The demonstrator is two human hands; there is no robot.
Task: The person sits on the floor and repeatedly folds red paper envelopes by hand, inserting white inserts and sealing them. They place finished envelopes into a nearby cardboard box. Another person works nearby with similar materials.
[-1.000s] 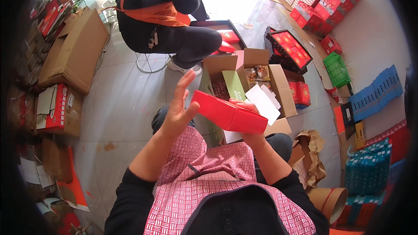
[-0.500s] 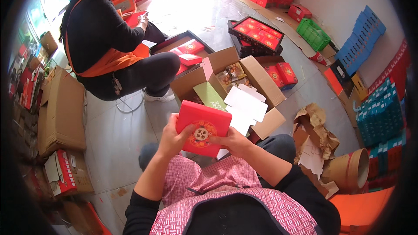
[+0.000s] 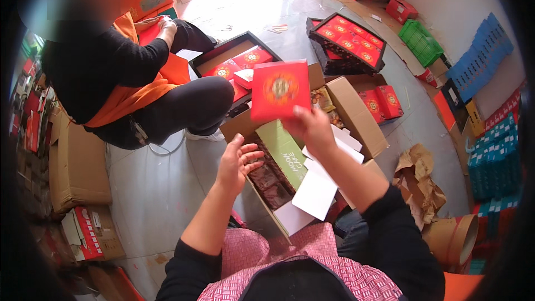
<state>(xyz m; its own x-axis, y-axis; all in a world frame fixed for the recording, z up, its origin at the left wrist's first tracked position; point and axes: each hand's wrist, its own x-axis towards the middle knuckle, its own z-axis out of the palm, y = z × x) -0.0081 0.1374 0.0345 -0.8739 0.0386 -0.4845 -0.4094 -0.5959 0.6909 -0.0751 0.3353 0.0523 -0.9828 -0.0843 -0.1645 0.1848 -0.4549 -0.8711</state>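
My right hand [image 3: 312, 128] grips the lower right corner of a flat red gift box [image 3: 280, 90] with a round gold emblem. It is held up over the far side of an open cardboard carton [image 3: 356, 112]. My left hand [image 3: 237, 161] is off the box, palm turned inward, fingers spread above the carton's left edge. Inside the carton lie a green box [image 3: 283, 153], white card pieces [image 3: 316, 194], dark brown wrapped packs [image 3: 270, 184] and small packets [image 3: 321, 99]. Past the carton, a black-rimmed tray [image 3: 261, 43] contains several red boxes [image 3: 224, 71].
A co-worker in an orange apron [image 3: 167, 81] sits at the left, hands on a red item. Stacked trays of red boxes [image 3: 351, 39] stand beyond the carton. Crumpled brown paper [image 3: 418, 181] and a cardboard tube [image 3: 454, 239] lie at right; a large carton [image 3: 81, 161] stands left.
The red box has moved away from me, toward the far tray, in my right hand. My left hand has let go of it and opened. The view has shifted slightly.
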